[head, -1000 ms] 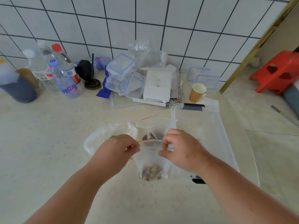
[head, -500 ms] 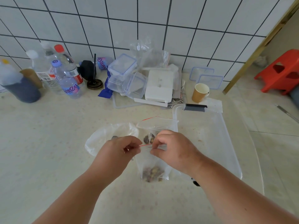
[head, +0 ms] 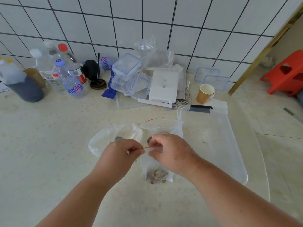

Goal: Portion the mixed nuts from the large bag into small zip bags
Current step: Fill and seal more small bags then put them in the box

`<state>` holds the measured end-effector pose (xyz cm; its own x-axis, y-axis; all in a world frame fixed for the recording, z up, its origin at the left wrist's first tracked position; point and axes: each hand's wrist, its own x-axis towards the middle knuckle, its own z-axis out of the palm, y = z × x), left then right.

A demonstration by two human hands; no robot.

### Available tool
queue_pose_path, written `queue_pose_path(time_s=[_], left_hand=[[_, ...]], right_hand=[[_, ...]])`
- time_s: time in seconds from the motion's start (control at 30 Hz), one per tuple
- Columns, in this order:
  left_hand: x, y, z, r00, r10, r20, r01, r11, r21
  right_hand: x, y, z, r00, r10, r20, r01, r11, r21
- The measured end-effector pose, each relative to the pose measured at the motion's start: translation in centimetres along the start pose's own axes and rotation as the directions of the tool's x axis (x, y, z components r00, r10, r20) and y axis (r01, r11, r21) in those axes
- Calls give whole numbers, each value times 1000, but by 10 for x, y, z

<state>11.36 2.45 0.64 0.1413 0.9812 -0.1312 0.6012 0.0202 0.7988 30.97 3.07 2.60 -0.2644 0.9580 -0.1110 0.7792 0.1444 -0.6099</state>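
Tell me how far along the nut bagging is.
Done: the small zip bag holds a portion of mixed nuts at its bottom. In hand: the left hand and right hand pinch its red-lined top, apparently sealing it. Left: another zip bag behind stands open with only a few nuts, beside the crumpled large bag.

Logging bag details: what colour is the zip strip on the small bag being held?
Red, on the small zip bag; head view.
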Motion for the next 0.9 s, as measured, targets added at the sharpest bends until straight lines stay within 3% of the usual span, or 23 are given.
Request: queue_pose_path(time_s=[0.3, 0.9], left_hand=[[-4, 1, 3, 995, 99, -2, -99, 994, 54], [-5, -3, 0, 998, 54, -23, -53, 998, 13]], right_hand=[[3, -8, 7, 998, -56, 8, 56, 998, -28], [-9, 1, 1, 998, 7, -55, -7, 1000, -8]])
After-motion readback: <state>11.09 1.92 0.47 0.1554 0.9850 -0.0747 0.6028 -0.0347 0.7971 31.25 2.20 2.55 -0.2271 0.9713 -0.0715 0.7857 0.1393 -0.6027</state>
